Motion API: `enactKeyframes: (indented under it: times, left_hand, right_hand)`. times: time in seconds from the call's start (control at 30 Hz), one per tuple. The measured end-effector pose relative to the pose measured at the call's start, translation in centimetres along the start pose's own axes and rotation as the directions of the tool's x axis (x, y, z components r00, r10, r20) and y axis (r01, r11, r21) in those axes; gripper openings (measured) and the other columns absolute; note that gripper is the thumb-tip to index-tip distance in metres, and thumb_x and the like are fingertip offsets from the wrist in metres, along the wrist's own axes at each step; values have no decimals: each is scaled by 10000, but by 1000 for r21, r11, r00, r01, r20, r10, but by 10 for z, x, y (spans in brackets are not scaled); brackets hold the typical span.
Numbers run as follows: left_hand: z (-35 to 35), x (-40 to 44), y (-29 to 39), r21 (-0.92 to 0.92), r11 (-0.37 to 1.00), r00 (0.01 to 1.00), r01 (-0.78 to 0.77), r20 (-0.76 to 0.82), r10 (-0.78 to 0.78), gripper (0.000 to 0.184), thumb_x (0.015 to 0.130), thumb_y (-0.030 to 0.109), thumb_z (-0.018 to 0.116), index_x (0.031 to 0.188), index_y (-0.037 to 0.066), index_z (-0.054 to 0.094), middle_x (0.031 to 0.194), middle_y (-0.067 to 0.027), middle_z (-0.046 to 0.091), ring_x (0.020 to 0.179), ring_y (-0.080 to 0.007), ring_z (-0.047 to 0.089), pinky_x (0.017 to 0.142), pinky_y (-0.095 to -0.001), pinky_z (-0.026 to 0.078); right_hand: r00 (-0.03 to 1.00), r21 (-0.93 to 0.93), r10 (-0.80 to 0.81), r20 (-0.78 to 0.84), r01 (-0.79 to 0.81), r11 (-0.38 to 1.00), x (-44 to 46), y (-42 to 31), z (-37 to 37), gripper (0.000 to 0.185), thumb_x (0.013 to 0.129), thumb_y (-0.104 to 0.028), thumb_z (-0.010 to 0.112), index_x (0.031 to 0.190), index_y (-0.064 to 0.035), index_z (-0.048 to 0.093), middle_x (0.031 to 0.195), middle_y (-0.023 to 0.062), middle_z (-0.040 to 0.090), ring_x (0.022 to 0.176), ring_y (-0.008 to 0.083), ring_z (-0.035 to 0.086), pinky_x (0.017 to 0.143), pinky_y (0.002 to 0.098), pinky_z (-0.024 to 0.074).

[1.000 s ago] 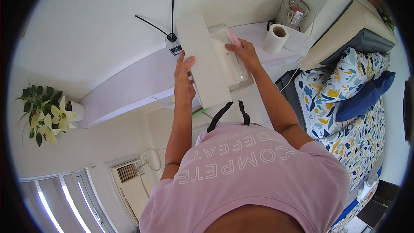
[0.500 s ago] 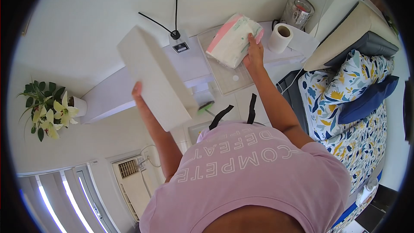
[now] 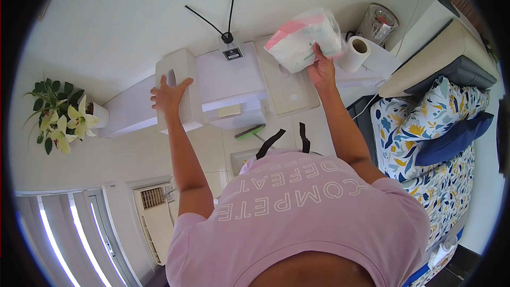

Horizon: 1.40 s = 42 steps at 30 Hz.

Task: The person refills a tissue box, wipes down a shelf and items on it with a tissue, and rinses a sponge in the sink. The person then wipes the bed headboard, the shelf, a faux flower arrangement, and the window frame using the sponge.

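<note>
My left hand (image 3: 171, 95) spans the white tissue box (image 3: 183, 66), thumb on one side and fingers on the other. The box has a long oval slot in its top and sits on the white wall shelf. My right hand (image 3: 322, 69) is closed on the near edge of a soft, plastic-wrapped tissue pack (image 3: 304, 37), white with a pink band. That pack is held up above a pale tray (image 3: 287, 95) on the shelf.
A reed diffuser (image 3: 231, 48) stands between box and tray. Right of the pack are a paper roll (image 3: 355, 53) and a silvery can (image 3: 378, 24). A potted lily (image 3: 66, 117) is far left; a bed (image 3: 441, 154) lies right. A green-edged brush (image 3: 249, 132) shows below the shelf (image 3: 226, 77).
The tissue box, earlier raised and tilted, has gone down and back onto the shelf, its slotted top now visible. The tissue pack has shifted slightly to the right and up in my right hand.
</note>
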<state>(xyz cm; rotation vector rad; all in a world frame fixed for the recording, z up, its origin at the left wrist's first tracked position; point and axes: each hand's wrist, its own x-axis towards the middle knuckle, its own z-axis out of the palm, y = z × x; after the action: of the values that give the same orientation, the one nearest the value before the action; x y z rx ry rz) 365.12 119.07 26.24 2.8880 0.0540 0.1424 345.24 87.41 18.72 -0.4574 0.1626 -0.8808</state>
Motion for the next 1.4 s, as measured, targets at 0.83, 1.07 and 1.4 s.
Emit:
enactKeyframes:
  times: [0.83, 1.07, 1.4]
  left_hand:
    - [50, -158, 64, -837, 319, 554, 445, 537, 636, 334, 820, -10, 494, 1145, -53, 426, 850, -130, 568, 680, -197, 598, 559, -282, 527]
    - [87, -83, 93, -870, 473, 553, 143, 466, 691, 264, 798, 20, 484, 1028, -38, 600, 679, -48, 563, 530, -109, 520, 465, -220, 407]
    - [100, -55, 97, -701, 591, 748, -399, 124, 652, 325, 802, -22, 436, 1061, 23, 627, 846, -112, 609, 635, -165, 576, 567, -275, 491]
  right_hand:
    - [824, -458, -263, 501, 510, 728, -26, -46, 39, 228, 736, -37, 666, 947, -125, 670, 1116, 45, 580, 1144, 196, 486, 996, 383, 336]
    - [425, -391, -49, 904, 773, -499, -59, -24, 30, 243, 593, -256, 689, 814, -356, 682, 1052, -66, 586, 1062, 192, 509, 914, 499, 202]
    - [745, -648, 123, 656, 639, -415, -77, 8, 28, 483, 599, -158, 750, 1063, -238, 642, 1191, -9, 524, 1042, 185, 473, 885, 440, 222]
